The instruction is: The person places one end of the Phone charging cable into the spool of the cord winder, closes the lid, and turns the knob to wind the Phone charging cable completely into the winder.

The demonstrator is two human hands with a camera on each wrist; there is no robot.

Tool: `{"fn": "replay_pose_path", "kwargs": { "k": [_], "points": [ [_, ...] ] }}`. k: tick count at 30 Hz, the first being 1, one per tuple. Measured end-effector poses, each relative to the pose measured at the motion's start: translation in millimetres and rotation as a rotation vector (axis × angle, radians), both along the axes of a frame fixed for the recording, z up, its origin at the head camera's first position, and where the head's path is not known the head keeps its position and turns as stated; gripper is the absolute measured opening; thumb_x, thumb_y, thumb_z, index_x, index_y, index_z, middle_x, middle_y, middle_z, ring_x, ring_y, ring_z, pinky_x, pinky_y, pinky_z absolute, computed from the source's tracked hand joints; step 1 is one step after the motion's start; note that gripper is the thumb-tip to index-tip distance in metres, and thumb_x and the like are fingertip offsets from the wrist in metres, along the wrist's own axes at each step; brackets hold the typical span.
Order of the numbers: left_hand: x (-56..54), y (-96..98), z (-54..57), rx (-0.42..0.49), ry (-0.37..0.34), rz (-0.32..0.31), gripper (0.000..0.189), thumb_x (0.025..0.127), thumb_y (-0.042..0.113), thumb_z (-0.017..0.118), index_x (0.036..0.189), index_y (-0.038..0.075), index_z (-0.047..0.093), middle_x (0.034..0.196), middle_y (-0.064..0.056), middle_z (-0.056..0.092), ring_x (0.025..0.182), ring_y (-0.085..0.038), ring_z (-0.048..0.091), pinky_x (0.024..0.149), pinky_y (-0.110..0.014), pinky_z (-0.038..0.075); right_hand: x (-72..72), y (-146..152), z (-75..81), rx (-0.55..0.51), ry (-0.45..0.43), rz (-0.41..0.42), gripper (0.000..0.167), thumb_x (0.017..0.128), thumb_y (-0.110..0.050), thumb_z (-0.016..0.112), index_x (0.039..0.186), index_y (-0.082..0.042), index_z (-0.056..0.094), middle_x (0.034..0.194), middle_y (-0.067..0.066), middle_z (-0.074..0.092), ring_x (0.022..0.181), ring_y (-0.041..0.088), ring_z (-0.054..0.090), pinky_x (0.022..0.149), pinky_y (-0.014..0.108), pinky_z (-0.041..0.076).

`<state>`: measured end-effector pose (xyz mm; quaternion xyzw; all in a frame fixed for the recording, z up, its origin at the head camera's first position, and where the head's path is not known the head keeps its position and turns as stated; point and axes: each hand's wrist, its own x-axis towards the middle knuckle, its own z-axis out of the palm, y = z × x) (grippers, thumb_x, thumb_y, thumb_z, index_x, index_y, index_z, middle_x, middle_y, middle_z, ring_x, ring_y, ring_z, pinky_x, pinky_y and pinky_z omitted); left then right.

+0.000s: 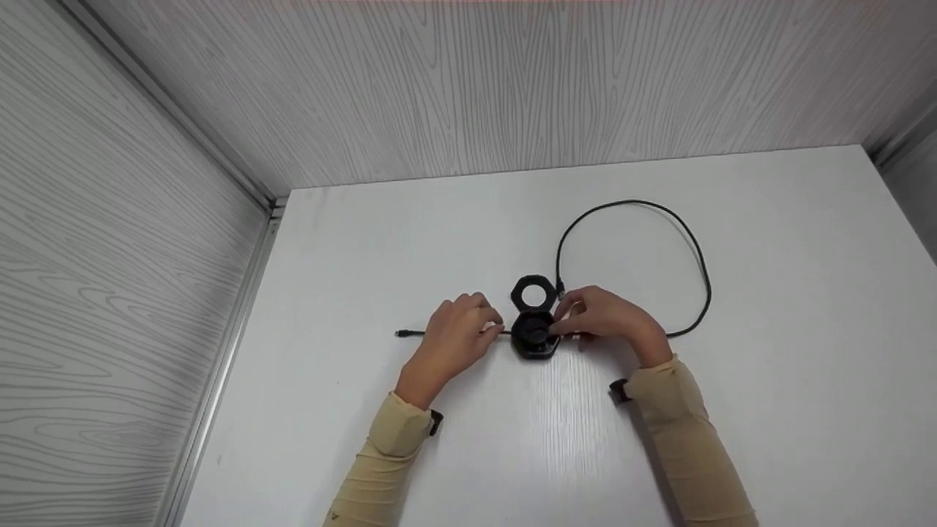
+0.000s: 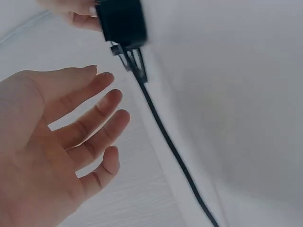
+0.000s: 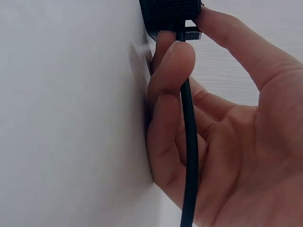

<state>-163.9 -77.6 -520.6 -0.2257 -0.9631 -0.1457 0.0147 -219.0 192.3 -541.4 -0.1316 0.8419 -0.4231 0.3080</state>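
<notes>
A black hexagonal case point(image 1: 535, 353) lies on the white table with its lid point(image 1: 523, 293) swung back, a round hole in the lid's middle. The black cable point(image 2: 176, 153) runs out of both sides of the case. My right hand point(image 1: 604, 315) holds the right side of the case; in the right wrist view the thumb meets its edge and the other fingers curl beside the cable. Just left of the case, my left hand point(image 1: 460, 329) hovers over the cable with loosely bent, spread fingers, and the left wrist view shows nothing in it.
On the right the cable makes a wide loop point(image 1: 708, 278), ending in a plug point(image 1: 561, 289) beside the lid. Its other plug point(image 1: 402, 334) points left past my left hand. Wood-grain panels point(image 1: 468, 88) wall the table at the back and left.
</notes>
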Motion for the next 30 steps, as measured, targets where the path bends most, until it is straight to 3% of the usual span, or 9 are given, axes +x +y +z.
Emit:
{"fn": "replay_pose_path", "kwargs": {
  "k": [6, 11, 15, 24, 27, 30],
  "points": [
    [-8.6, 1.3, -15.6, 0.051, -0.137, -0.02, 0.021, 0.102, 0.031, 0.07, 0.104, 0.014, 0.083, 0.095, -0.002, 0.077, 0.086, -0.021, 0.07, 0.078, -0.04, 0.049, -0.4, -2.6, -0.5, 0.057, 0.047, 0.005, 0.037, 0.09, -0.039, 0.08, 0.113, -0.011, 0.074, 0.08, 0.0, 0.072, 0.065, 0.009, 0.064, 0.073, 0.027, 0.05],
    [-14.2, 1.5, -15.3, 0.105, -0.229, -0.032, 0.023, 0.102, 0.032, 0.07, 0.103, 0.013, 0.082, 0.097, -0.004, 0.078, 0.088, -0.023, 0.071, 0.087, -0.049, 0.052, 1.0, -1.1, 1.4, 0.072, 0.06, 0.004, 0.035, 0.09, -0.038, 0.08, 0.112, -0.012, 0.074, 0.076, -0.001, 0.07, 0.066, 0.01, 0.063, 0.074, 0.028, 0.049],
    [-17.2, 3.1, -12.9, 0.066, -0.291, -0.035, 0.023, 0.104, 0.032, 0.066, 0.103, 0.014, 0.08, 0.097, -0.003, 0.078, 0.089, -0.022, 0.069, 0.088, -0.049, 0.051, 2.8, -1.7, 4.1, 0.091, 0.082, 0.022, 0.033, 0.091, -0.036, 0.078, 0.112, -0.011, 0.074, 0.082, -0.001, 0.07, 0.068, 0.011, 0.064, 0.075, 0.027, 0.049],
    [-15.0, 7.0, -12.4, -0.035, -0.273, -0.043, 0.028, 0.108, 0.031, 0.059, 0.093, 0.01, 0.07, 0.085, -0.005, 0.071, 0.076, -0.021, 0.059, 0.084, -0.051, 0.051, 6.9, -11.0, 6.8, 0.177, 0.126, 0.029, 0.03, 0.091, -0.035, 0.073, 0.107, -0.01, 0.074, 0.097, 0.005, 0.072, 0.076, 0.015, 0.065, 0.074, 0.029, 0.049],
    [-13.4, 4.5, -18.9, -0.014, -0.251, -0.049, 0.029, 0.11, 0.032, 0.056, 0.094, 0.012, 0.068, 0.085, -0.004, 0.07, 0.075, -0.019, 0.057, 0.083, -0.049, 0.052, 7.6, -11.8, 6.4, 0.171, 0.117, 0.019, 0.03, 0.091, -0.034, 0.073, 0.106, -0.009, 0.073, 0.094, 0.005, 0.072, 0.074, 0.015, 0.065, 0.071, 0.028, 0.049],
    [-12.3, -0.9, -23.7, 0.054, -0.28, -0.052, 0.026, 0.11, 0.03, 0.056, 0.1, 0.012, 0.071, 0.09, -0.003, 0.072, 0.08, -0.017, 0.058, 0.084, -0.046, 0.053, 7.9, -11.8, 5.6, 0.161, 0.105, 0.019, 0.03, 0.091, -0.035, 0.074, 0.106, -0.008, 0.073, 0.09, 0.003, 0.071, 0.072, 0.014, 0.064, 0.07, 0.027, 0.049]
  ]
}}
